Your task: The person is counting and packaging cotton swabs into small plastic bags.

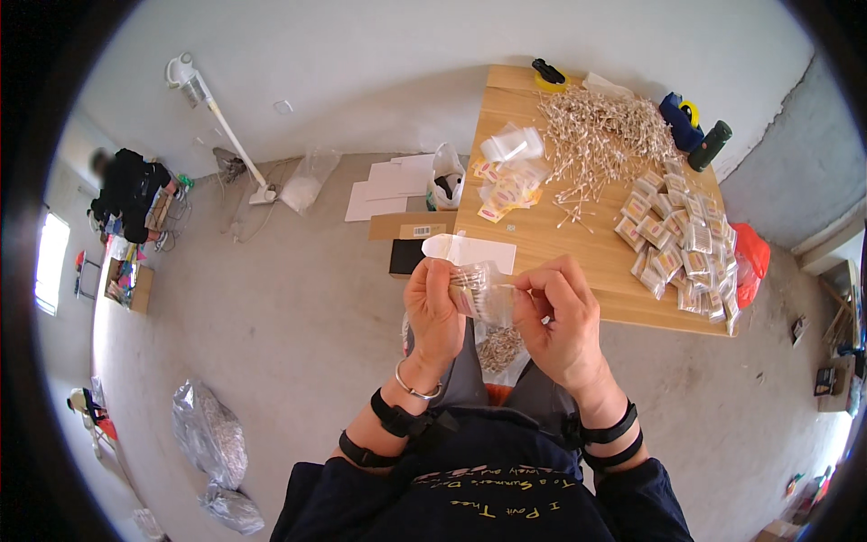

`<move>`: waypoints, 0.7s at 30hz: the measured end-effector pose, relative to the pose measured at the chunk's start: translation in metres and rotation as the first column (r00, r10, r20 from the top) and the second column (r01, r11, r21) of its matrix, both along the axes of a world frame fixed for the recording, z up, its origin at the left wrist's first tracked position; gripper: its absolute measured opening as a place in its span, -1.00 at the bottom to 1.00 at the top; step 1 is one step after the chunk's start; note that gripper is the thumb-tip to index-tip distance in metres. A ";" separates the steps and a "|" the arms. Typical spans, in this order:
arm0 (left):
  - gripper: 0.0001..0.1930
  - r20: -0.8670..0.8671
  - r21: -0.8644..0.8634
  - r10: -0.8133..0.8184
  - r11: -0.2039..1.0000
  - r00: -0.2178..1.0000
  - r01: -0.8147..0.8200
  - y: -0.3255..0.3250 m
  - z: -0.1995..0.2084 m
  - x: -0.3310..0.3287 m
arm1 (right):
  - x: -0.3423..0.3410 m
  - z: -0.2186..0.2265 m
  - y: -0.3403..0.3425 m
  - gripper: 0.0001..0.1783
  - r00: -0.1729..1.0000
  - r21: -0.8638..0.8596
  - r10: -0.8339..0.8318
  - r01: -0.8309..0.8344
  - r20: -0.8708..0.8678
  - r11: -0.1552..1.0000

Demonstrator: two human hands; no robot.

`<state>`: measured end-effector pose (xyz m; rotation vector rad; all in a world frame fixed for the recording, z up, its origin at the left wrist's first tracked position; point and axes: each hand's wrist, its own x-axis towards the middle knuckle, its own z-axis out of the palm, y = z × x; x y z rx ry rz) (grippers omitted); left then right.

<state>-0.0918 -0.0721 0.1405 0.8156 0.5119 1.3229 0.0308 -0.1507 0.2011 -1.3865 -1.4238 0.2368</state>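
Note:
A small clear plastic bag of cotton swabs [477,287] is up in front of my body, near the table's front edge. My left hand [433,312] grips its filled end between thumb and fingers. At the bag's other end, my right hand [564,325] pinches the clear plastic flap. Behind my hands, a larger bag of loose swabs [498,350] shows partly between my legs. On the wooden table [578,266] lie a heap of loose swabs [607,131], stacked clear sleeves [513,144], printed cards [509,192] and a pile of filled swab packets [673,237].
A tape dispenser [681,124] and dark bottle [711,146] stand at the table's far right. A red bag [750,264] hangs beside its right edge. Left are an open carton [406,226], a stick vacuum [221,122], a large plastic sack [209,434] and another person [131,194].

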 end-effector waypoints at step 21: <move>-0.82 -0.661 0.420 0.334 0.907 0.672 -0.037 -0.016 0.049 0.015 | -0.012 -0.045 0.018 -0.89 0.222 -0.107 -0.091 -0.057 -0.971 0.993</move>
